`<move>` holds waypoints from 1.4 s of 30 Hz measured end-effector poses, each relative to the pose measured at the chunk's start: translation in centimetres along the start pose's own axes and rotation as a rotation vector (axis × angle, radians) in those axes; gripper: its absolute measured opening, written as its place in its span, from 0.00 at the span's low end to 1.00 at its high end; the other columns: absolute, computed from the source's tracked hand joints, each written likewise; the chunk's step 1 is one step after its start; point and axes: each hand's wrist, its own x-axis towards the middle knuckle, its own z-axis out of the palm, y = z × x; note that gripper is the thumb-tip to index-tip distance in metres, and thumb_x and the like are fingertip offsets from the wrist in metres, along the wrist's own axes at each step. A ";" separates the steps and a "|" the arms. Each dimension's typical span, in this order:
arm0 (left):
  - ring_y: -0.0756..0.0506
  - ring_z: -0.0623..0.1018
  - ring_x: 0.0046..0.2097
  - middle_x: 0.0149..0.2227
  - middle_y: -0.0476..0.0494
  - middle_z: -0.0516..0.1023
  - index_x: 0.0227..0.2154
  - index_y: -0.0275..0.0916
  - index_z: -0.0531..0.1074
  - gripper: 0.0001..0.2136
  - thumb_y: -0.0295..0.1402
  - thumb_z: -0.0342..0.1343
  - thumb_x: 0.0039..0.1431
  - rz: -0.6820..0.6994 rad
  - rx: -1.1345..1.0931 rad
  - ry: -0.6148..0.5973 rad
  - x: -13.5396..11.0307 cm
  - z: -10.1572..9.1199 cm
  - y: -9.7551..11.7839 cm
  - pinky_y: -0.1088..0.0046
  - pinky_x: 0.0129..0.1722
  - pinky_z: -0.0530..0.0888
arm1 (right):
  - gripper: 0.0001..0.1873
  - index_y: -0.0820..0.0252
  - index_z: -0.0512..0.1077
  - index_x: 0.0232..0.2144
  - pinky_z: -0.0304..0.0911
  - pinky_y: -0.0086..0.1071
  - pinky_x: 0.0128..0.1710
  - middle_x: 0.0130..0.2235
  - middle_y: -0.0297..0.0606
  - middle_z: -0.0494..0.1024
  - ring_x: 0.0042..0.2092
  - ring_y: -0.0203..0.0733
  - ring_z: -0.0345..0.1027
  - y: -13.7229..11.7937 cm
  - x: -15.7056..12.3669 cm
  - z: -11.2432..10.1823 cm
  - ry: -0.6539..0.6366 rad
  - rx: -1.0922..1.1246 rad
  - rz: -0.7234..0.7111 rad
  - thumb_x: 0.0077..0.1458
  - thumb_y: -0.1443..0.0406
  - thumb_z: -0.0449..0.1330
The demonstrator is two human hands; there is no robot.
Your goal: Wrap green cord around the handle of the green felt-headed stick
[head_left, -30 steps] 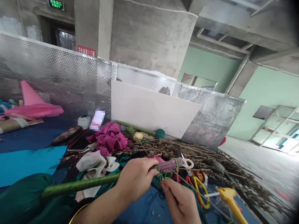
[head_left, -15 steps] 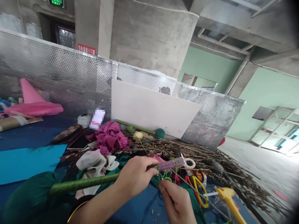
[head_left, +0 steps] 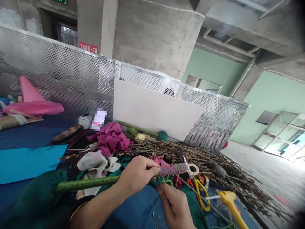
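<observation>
My left hand [head_left: 138,175] is closed around a stick [head_left: 92,183] wrapped in shiny green ribbon, which lies nearly level across the view. At its left end is a bulky dark green cloth bundle [head_left: 33,194]. Beyond my fingers the stick carries a tight winding of purple-grey yarn [head_left: 172,170] and ends in a pale loop [head_left: 196,169]. Just below the winding, my right hand [head_left: 175,203] has thumb and fingers pinched together at loose green yarn [head_left: 168,180]. The yarn between the fingertips is mostly hidden.
Scissors with yellow and orange handles [head_left: 202,194] and a yellow glue gun [head_left: 230,203] lie at the right. Dried stems [head_left: 171,148] spread behind the hands. Magenta cloth [head_left: 114,140], white cloth [head_left: 91,165] and a blue sheet [head_left: 28,162] lie left. A perforated metal panel [head_left: 59,73] stands behind.
My right hand has moved slightly left and down, closer beneath my left hand. My left hand keeps its grip on the stick, which has barely shifted.
</observation>
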 end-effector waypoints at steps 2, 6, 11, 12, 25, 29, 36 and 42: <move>0.51 0.68 0.22 0.28 0.46 0.79 0.40 0.36 0.80 0.17 0.37 0.50 0.56 -0.037 -0.088 -0.035 0.1 -0.1 -0.3 0.78 0.22 0.63 | 0.17 0.59 0.65 0.24 0.55 0.24 0.23 0.21 0.32 0.67 0.22 0.33 0.63 -0.3 0.0 -0.1 0.000 0.020 0.026 0.64 0.64 0.46; 0.51 0.70 0.22 0.31 0.44 0.80 0.42 0.33 0.79 0.17 0.35 0.53 0.53 -0.037 -0.219 -0.097 0.4 -0.3 -0.8 0.76 0.23 0.68 | 0.18 0.61 0.69 0.26 0.57 0.23 0.23 0.20 0.33 0.68 0.22 0.33 0.64 -0.9 -0.2 -0.3 0.023 0.104 0.094 0.65 0.62 0.47; 0.47 0.77 0.33 0.35 0.47 0.82 0.40 0.40 0.80 0.14 0.32 0.54 0.53 0.058 -0.063 -0.016 0.3 0.6 -0.7 0.74 0.34 0.71 | 0.19 0.60 0.74 0.28 0.65 0.23 0.27 0.22 0.37 0.73 0.23 0.36 0.69 -1.7 -0.6 -0.7 0.113 0.152 0.126 0.65 0.60 0.48; 0.45 0.78 0.36 0.37 0.48 0.83 0.40 0.41 0.81 0.14 0.32 0.55 0.52 0.071 -0.020 0.008 0.2 0.9 -0.6 0.73 0.37 0.71 | 0.18 0.59 0.75 0.30 0.66 0.24 0.28 0.22 0.38 0.75 0.24 0.37 0.70 -1.8 -0.6 -0.9 0.123 0.160 0.136 0.64 0.60 0.49; 0.38 0.80 0.41 0.41 0.41 0.82 0.47 0.39 0.73 0.15 0.28 0.46 0.61 0.326 0.550 0.070 -1.0 4.0 -0.8 0.62 0.40 0.73 | 0.14 0.57 0.77 0.35 0.68 0.27 0.32 0.32 0.41 0.80 0.31 0.41 0.74 -2.3 0.3 -3.8 0.142 0.194 0.171 0.64 0.63 0.51; 0.38 0.79 0.43 0.43 0.39 0.81 0.51 0.36 0.70 0.18 0.25 0.47 0.58 0.419 0.595 0.004 -1.1 4.1 -0.5 0.62 0.41 0.73 | 0.16 0.58 0.74 0.31 0.64 0.27 0.29 0.26 0.38 0.76 0.28 0.39 0.71 -2.3 0.6 -4.1 0.031 0.179 0.086 0.64 0.64 0.49; 0.42 0.79 0.39 0.37 0.45 0.82 0.41 0.41 0.75 0.12 0.28 0.48 0.60 0.308 0.473 0.087 -0.9 3.2 -0.3 0.69 0.36 0.70 | 0.20 0.59 0.74 0.29 0.64 0.25 0.27 0.22 0.38 0.73 0.26 0.38 0.69 -2.4 0.6 -4.8 -0.022 0.183 0.047 0.65 0.60 0.47; 0.42 0.79 0.42 0.41 0.50 0.82 0.41 0.45 0.76 0.11 0.31 0.52 0.59 0.214 0.348 0.120 -0.5 2.7 -0.5 0.70 0.40 0.68 | 0.18 0.59 0.72 0.27 0.63 0.24 0.27 0.22 0.37 0.72 0.26 0.37 0.70 -2.6 0.2 -3.9 -0.011 0.200 0.052 0.65 0.62 0.48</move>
